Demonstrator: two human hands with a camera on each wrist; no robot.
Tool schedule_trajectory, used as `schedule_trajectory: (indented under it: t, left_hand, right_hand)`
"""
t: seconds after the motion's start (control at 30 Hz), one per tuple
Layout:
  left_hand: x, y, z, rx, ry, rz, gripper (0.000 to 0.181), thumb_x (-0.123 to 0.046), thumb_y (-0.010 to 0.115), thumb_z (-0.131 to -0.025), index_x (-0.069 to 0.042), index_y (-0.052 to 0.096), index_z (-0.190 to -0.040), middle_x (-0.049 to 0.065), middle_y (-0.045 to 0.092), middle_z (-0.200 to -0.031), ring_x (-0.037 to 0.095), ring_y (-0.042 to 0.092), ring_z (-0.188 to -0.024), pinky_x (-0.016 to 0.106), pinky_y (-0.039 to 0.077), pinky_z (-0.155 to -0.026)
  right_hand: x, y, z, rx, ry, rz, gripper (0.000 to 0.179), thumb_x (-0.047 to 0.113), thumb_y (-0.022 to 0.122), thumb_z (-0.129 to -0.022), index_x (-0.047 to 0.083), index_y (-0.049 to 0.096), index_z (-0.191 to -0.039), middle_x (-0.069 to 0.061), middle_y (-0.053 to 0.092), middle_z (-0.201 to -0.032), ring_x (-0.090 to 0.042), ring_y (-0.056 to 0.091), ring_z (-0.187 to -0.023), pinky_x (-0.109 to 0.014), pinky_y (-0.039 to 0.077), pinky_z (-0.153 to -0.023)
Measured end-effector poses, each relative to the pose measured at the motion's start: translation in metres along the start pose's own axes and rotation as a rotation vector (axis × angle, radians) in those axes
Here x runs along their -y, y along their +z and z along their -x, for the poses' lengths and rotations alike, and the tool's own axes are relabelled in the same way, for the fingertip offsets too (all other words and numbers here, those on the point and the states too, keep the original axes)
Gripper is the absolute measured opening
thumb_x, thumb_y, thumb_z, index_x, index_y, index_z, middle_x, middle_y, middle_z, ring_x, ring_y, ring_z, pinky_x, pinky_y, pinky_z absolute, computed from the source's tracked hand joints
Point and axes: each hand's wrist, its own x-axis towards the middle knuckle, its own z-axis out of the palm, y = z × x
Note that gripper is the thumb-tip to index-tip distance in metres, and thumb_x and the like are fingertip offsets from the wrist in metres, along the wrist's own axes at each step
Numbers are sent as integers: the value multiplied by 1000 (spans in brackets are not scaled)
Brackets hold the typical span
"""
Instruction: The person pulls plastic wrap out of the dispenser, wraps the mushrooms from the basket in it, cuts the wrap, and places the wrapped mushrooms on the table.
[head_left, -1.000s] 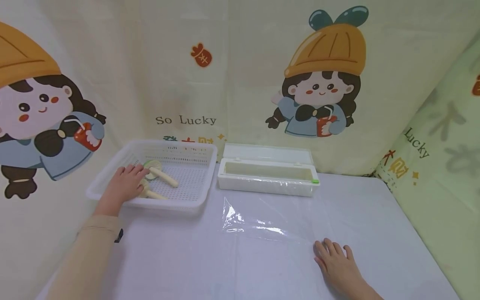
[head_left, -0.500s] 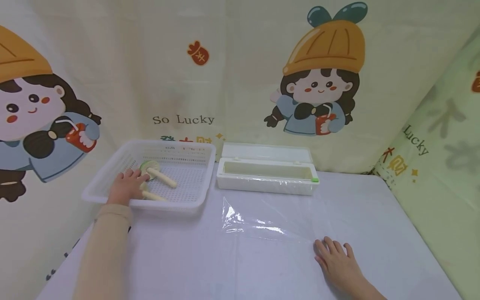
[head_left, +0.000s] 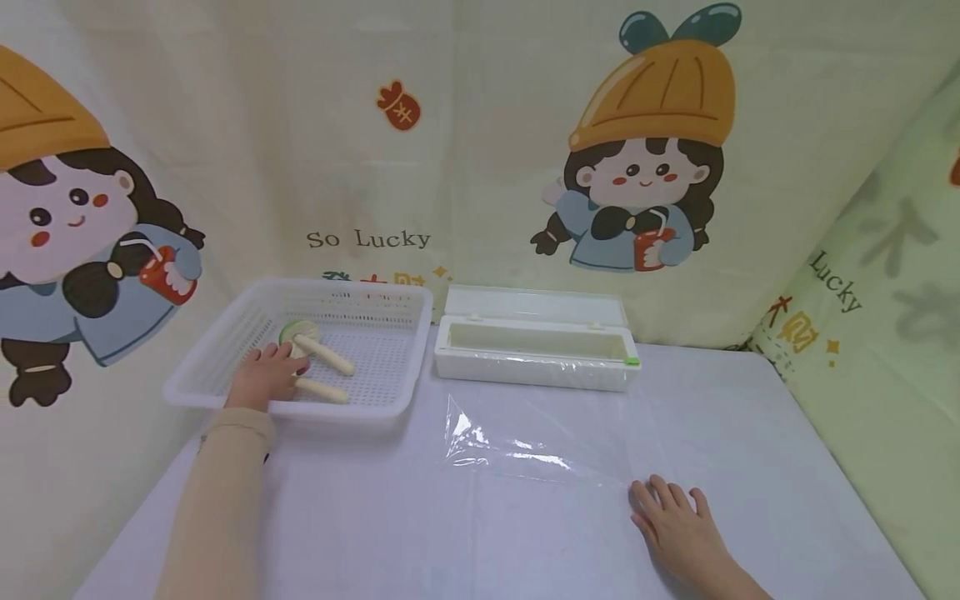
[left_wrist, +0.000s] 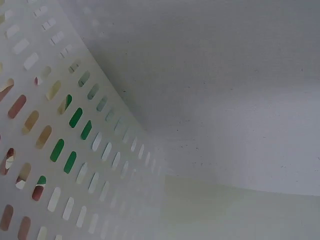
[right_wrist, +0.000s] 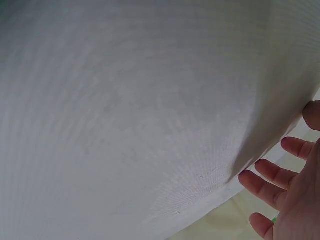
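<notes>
In the head view my left hand [head_left: 262, 375] reaches over the near rim of a white slotted plastic basket [head_left: 375, 410]. Its fingers lie over the hidden head of a pale stick-like piece [head_left: 322, 390]; I cannot tell if they grip it. Just beyond lies a second piece with a round, green-edged head and a cream handle [head_left: 327, 355]. My right hand [head_left: 684, 527] rests on the table with fingers loosely bent, fingertips at the near right corner of a clear plastic film sheet [head_left: 525, 442]. The right wrist view shows the spread fingers [right_wrist: 265, 187] of that hand.
A white cling film box [head_left: 525, 372] with its lid raised stands behind the film, a green tab at its right end. The left wrist view shows the slotted basket wall [left_wrist: 75, 150]. A cartoon-printed cloth hangs behind the white-covered table [head_left: 375, 517].
My left hand has moved right inside the basket, and the nearer pale piece has shifted slightly right, showing more of its handle. The right hand, film and box have stayed put.
</notes>
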Motion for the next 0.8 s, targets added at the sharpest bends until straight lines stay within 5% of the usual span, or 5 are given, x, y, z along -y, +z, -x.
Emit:
schedule_trajectory:
  t: [0.33, 0.53, 0.67, 0.8]
  left_hand:
    - [3, 3, -2, -51, 14, 8, 39, -18, 61, -85, -10, 53, -122, 28, 34, -131, 47, 30, -116, 62, 23, -95]
    - [9, 2, -6, -160, 13, 7, 30, -18, 60, -85, -11, 54, -113, 25, 40, -116, 44, 35, -105, 60, 29, -85]
    - [4, -16, -6, -258, 15, -1, 31, -20, 59, -87, -10, 51, -115, 24, 36, -113, 43, 33, -101, 58, 29, -82]
    - [-21, -51, -3, -350, 28, -22, 33, -23, 51, -90, -12, 48, -121, 26, 29, -121, 44, 29, -104, 57, 26, -84]
  right_hand:
    - [1, -1, 0, 21, 10, -12, 38, 31, 63, -83, 14, 51, -114, -13, 52, -114, -31, 50, -102, -57, 30, -86]
    - [1, 0, -1, 37, 12, -13, 38, 33, 62, -83, 14, 51, -114, -13, 52, -114, -30, 50, -102, -57, 30, -85]
    - [1, 1, -1, 34, 6, -9, 38, 33, 62, -84, 14, 50, -114, -13, 52, -114, -30, 50, -102, -57, 30, -86]
    - [0, 1, -1, 26, 0, -7, 38, 33, 61, -84, 14, 50, -115, -13, 51, -114, -30, 50, -102, -57, 30, -86]
